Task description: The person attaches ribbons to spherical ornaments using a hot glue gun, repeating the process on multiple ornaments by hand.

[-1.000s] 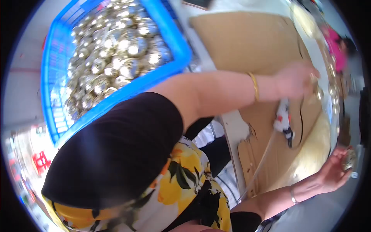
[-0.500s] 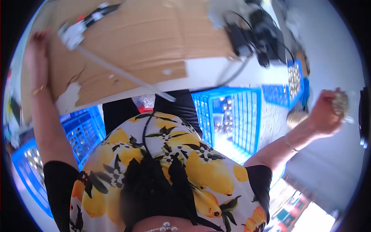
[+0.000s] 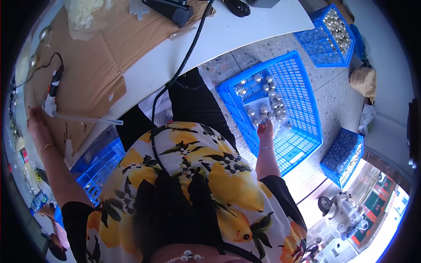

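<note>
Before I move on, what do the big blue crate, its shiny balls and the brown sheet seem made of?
The crate looks like molded plastic, glossy, with lattice walls. The balls are silvery and mirror-bright: metal or coated plastic, unclear. The brown sheet seems matte cardboard, creased and torn-edged.

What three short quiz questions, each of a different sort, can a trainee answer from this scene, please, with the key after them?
1. Fill in: the white table is partly covered with brown ____.
2. True or false: the left hand is near the white and black tool.
3. Choose: where is the right hand?
a) above the table
b) at the round shiny pieces in the large blue basket
c) beside the left hand

Key: 1 cardboard; 2 true; 3 b
</note>
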Demonstrator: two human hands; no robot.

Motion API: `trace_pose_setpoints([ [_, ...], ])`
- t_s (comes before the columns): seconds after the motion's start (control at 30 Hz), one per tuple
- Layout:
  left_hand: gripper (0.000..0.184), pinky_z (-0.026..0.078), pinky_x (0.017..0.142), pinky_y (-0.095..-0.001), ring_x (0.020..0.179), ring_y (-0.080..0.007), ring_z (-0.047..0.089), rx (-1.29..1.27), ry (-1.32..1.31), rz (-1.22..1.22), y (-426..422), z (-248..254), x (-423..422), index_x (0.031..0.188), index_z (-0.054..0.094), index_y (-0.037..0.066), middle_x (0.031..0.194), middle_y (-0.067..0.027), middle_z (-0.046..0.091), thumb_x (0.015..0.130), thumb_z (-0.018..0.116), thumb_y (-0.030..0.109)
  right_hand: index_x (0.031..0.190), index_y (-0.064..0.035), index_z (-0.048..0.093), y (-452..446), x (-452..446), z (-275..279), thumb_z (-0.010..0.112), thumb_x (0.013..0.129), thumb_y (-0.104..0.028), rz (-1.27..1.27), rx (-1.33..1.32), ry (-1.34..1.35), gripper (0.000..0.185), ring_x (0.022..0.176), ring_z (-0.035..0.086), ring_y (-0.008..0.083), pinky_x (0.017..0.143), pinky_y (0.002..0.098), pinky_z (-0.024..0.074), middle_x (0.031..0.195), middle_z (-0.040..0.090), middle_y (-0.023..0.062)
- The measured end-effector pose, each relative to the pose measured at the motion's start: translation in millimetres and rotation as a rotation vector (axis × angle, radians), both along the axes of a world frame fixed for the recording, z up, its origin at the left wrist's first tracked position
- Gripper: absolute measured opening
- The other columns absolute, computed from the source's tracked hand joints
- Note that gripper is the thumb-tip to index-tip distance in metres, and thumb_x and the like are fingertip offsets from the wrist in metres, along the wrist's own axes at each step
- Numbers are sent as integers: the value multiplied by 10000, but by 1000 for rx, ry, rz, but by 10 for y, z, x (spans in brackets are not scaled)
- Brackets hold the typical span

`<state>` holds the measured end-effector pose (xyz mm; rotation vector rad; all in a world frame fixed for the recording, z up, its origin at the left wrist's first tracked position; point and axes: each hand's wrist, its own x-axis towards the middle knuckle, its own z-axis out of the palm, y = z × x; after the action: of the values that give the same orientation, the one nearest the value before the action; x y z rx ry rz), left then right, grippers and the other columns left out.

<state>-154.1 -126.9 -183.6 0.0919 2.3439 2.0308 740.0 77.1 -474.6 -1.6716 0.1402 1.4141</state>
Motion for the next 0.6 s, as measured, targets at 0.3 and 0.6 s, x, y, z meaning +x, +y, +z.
trace_pose_setpoints([
  [0.3,300,468,741,-257,802,-168,606,-1175,538,-14,346,314,792,892,571,34,815,-39,633,892,547,333,848,-120,588,297,71,-7,698,770,-199,43,67,-49,156,568,550,147,566,299,516,659,572,16],
  [0.6,224,470,833,-270,888,-178,597,73,119,-43,35,-102,-28,1001,593,-24,918,-83,632,913,513,166,1229,-96,467,619,-122,590,660,796,-281,-56,142,-216,509,873,568,322,655,378,493,1104,519,92],
])
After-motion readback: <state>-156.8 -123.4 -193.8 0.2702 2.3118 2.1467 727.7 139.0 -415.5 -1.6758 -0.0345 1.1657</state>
